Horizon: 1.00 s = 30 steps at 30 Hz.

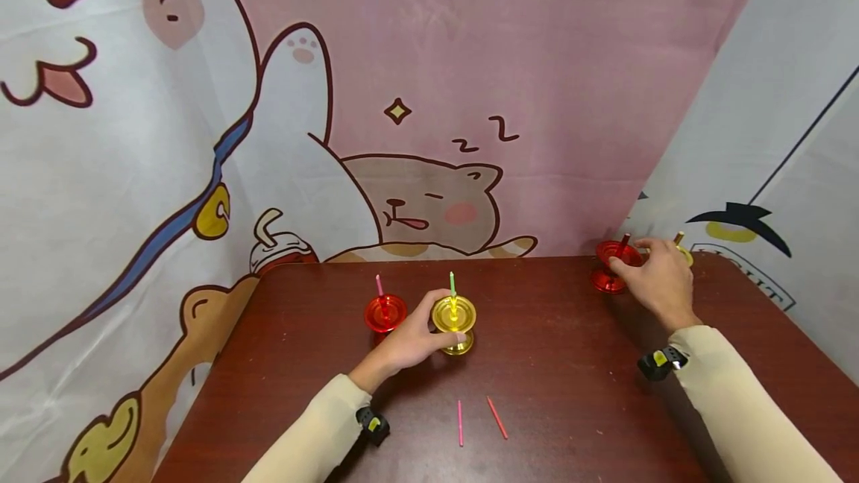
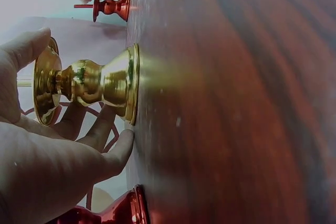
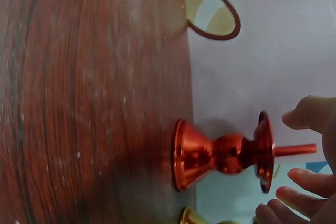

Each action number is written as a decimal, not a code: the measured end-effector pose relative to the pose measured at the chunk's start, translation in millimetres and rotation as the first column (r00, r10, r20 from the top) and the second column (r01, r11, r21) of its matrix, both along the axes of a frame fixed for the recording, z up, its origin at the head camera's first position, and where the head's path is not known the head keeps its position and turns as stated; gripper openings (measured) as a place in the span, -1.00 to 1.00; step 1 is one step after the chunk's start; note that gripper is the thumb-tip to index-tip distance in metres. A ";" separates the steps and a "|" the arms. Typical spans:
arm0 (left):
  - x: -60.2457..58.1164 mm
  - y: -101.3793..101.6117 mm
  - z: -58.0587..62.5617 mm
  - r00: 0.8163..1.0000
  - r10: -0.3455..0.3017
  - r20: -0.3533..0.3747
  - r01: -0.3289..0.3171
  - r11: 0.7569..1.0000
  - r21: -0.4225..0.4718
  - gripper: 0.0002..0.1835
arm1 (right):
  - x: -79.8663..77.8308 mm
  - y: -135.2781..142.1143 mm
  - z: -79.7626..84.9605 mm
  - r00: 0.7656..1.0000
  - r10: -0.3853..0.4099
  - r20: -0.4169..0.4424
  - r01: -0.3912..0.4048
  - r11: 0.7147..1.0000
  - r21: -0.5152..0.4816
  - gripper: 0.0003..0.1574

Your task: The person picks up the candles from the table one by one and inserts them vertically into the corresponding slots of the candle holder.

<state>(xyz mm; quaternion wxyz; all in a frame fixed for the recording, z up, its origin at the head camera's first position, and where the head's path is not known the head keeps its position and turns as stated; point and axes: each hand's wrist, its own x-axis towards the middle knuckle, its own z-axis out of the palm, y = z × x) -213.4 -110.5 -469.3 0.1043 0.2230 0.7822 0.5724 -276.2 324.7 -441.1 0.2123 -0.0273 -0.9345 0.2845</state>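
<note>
My left hand (image 1: 411, 338) is around a gold candle holder (image 1: 456, 319) standing on the table, its thumb at the near side and its fingers behind. A thin green candle (image 1: 452, 284) stands upright in this holder. Just left of it, a red candle holder (image 1: 385, 314) carries a pink candle (image 1: 379, 286). At the far right, my right hand (image 1: 661, 285) hovers with spread fingers beside another red candle holder (image 3: 226, 153), which has a red rod (image 3: 295, 150) at its top. The right wrist view shows a gap between thumb and dish. Partly hidden behind that hand is a second gold candle holder (image 1: 685, 255).
A pink thin candle (image 1: 460, 423) and a red one (image 1: 497, 417) lie on the dark wooden table (image 1: 557, 364) near its front. Behind the table hangs a cartoon-printed cloth (image 1: 570, 95), close to the right-hand holders.
</note>
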 end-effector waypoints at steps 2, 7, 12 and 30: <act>-1.0 -2.2 -0.6 1.000 0.003 0.004 -0.003 1.000 0.004 -0.23 | -2.4 3.0 0.2 1.000 0.009 0.021 -0.009 1.000 0.007 -0.14; -2.5 -7.3 -1.9 1.000 0.014 0.017 -0.014 1.000 0.002 -0.24 | -9.0 5.4 -0.4 0.998 0.038 0.040 -0.039 0.999 0.035 -0.09; -2.8 -10.7 -2.6 0.999 0.015 0.031 -0.015 1.000 0.025 -0.25 | -11.9 4.7 -2.7 0.998 0.051 0.038 -0.053 0.998 0.044 -0.12; 20.6 -13.5 5.0 0.991 0.109 -0.071 -0.114 0.991 -0.071 -0.03 | 11.0 -21.3 -1.9 0.976 0.195 0.094 -0.198 0.980 0.016 -0.11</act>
